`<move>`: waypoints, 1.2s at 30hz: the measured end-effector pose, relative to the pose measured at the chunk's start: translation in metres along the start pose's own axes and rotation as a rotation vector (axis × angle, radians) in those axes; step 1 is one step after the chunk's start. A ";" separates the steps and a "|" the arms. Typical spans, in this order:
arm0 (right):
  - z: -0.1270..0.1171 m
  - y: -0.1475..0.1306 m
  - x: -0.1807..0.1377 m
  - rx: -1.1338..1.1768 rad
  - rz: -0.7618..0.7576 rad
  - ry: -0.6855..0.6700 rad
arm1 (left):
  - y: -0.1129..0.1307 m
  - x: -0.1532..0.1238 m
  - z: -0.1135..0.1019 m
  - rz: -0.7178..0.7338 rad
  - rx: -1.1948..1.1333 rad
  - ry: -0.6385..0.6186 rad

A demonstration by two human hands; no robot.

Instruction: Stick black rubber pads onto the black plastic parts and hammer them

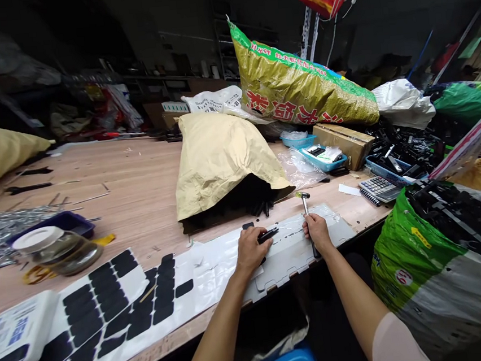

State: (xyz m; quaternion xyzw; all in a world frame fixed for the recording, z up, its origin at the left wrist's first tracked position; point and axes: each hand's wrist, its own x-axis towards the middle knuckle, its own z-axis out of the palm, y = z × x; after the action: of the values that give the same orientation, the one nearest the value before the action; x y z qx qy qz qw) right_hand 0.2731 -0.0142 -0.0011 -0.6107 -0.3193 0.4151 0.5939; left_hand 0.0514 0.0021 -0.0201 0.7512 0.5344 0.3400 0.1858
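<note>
My left hand (250, 249) pinches a small black part (268, 235), my right hand (317, 232) grips the hammer (306, 207); a crooked blow may hit my fingers (258, 239).

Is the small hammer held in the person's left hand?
No, the right hand grips the hammer by its handle, while the left hand holds a small black part.

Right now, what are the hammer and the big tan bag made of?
The hammer in the right hand looks metal: its small head glints. The shaft is dark, material unclear. The bag seems matte brown paper, judging by its stiff creases.
</note>
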 end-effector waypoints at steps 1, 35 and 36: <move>0.000 -0.001 0.000 0.007 0.009 0.006 | -0.002 0.001 -0.001 -0.010 -0.019 -0.003; 0.012 0.005 -0.082 -0.705 -0.550 -0.260 | 0.003 0.001 0.003 -0.215 -0.265 0.105; 0.012 0.005 -0.078 -0.673 -0.511 -0.247 | 0.003 0.001 0.003 -0.213 -0.261 0.106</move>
State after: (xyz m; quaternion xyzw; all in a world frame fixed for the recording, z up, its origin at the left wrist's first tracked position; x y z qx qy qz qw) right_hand 0.2269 -0.0783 0.0041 -0.6173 -0.6463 0.1977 0.4028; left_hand 0.0562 0.0018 -0.0202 0.6407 0.5714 0.4241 0.2883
